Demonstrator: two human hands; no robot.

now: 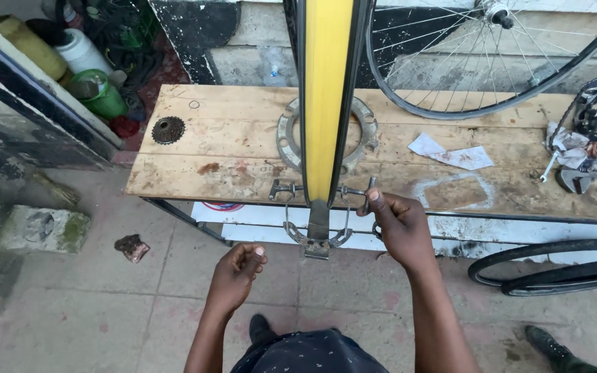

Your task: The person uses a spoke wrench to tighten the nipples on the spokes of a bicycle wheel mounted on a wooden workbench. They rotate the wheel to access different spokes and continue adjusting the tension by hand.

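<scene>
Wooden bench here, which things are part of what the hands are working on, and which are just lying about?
In use: yellow-taped rim, metal truing stand, its handle held by right hand; left hand empty.
Lying about: cassette, metal ring, paper scraps, spoked wheel, green container.

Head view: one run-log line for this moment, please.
right hand: grips stand handle | left hand: empty, loosely curled | yellow-taped rim: upright in stand

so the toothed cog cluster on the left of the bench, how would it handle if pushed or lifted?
The cog cluster looks like stacked metal, so probably rigid and heavy for its size. It lies flat on the wooden bench, so a push likely slides it rather than rolls it. Teeth should give grip, perhaps greasy.
</scene>
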